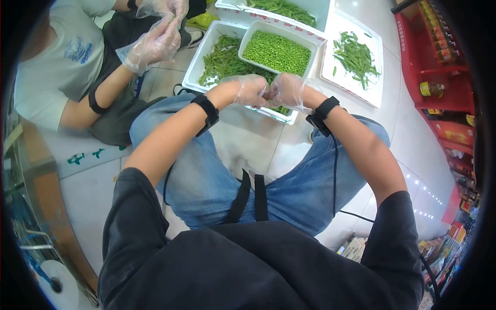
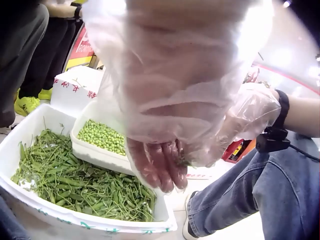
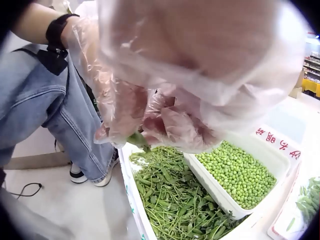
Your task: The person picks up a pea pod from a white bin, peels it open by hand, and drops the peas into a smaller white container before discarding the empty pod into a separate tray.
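Both hands wear clear plastic gloves and meet over the front of a white foam box [image 2: 162, 219]. My left hand [image 1: 250, 91] and right hand [image 1: 288, 92] pinch a green pea pod [image 3: 137, 140] between them; the fingers cover most of it. Beneath them, the box holds a heap of pods and stems [image 3: 170, 200]. A white tub [image 3: 209, 191] full of shelled green peas [image 1: 276, 50] sits inside the box, just beyond the hands.
At the right, a white foam lid [image 1: 380, 57] bears loose pods [image 1: 355, 58]. Behind stands another foam box [image 1: 227, 5] with pods. A second gloved person [image 1: 67, 67] sits at the left. Red shelves [image 1: 439, 103] with bottles line the right side.
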